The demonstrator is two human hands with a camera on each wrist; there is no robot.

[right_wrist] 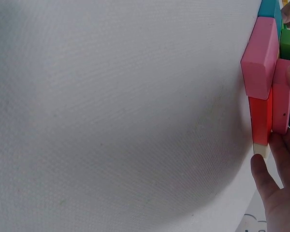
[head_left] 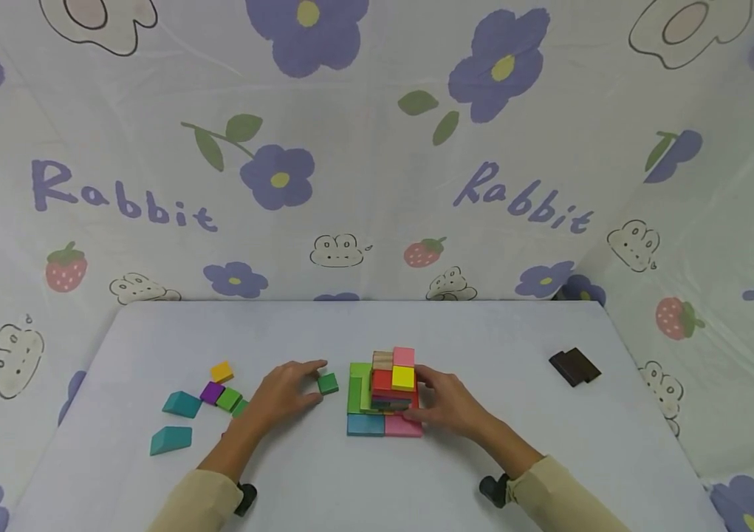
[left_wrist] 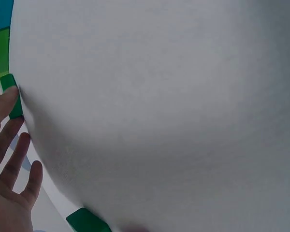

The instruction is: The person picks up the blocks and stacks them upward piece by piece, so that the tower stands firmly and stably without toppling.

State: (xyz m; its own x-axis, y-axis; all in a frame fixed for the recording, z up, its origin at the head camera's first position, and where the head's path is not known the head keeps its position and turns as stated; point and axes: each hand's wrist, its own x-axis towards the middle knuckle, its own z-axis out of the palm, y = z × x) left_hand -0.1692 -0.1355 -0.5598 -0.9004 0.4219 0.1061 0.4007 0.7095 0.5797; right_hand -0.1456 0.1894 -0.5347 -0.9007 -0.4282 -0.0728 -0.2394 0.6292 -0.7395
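My left hand point(head_left: 286, 390) is beside a small dark green cube point(head_left: 328, 383) on the table, its thumb and forefinger spread apart at the cube's near side. In the left wrist view the thumb overlaps that cube point(left_wrist: 10, 96). My right hand point(head_left: 450, 401) holds the right side of a colorful block stack point(head_left: 383, 405), with the thumb in front and fingers behind. A yellow block point(head_left: 403, 378), a pink block point(head_left: 404, 356) and a wood-grained one point(head_left: 382, 360) are at its top. Pink and red blocks point(right_wrist: 259, 58) show beside the fingers in the right wrist view.
At left lie two teal blocks point(head_left: 171, 440) with sloped sides, a purple cube point(head_left: 212, 392), an orange-yellow block point(head_left: 221, 372) and green cubes point(head_left: 228, 400). Dark brown flat pieces point(head_left: 574, 366) lie at far right. Behind the white table point(head_left: 483, 332) hangs a printed cloth.
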